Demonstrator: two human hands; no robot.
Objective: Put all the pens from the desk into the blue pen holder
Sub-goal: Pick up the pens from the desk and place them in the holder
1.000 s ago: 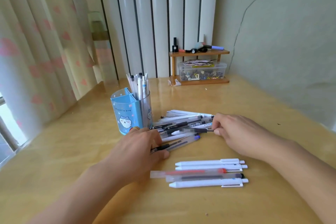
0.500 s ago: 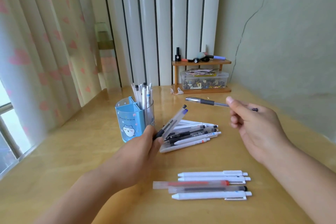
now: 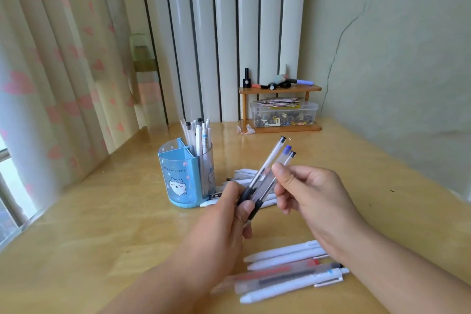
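Observation:
The blue pen holder [image 3: 181, 181] stands on the desk left of centre, with several white pens [image 3: 197, 135] upright in its clear rear section. My left hand [image 3: 229, 214] grips the black lower ends of three clear pens [image 3: 272, 164] that slant up to the right above the desk. My right hand [image 3: 305, 191] pinches the same bundle at mid-shaft with thumb and fingertips. Behind my hands a pile of pens [image 3: 243, 177] lies on the desk, partly hidden. Several more pens [image 3: 288, 270], white and translucent, lie in a row near the front.
A small wooden shelf [image 3: 280, 109] with a clear box of small items and some bottles stands at the back against the radiator. A curtain hangs along the left side. The wall runs along the desk's right edge.
My right hand has brought its pen over to the left hand's pens, and both hands now hold one bundle. The view has tilted up slightly.

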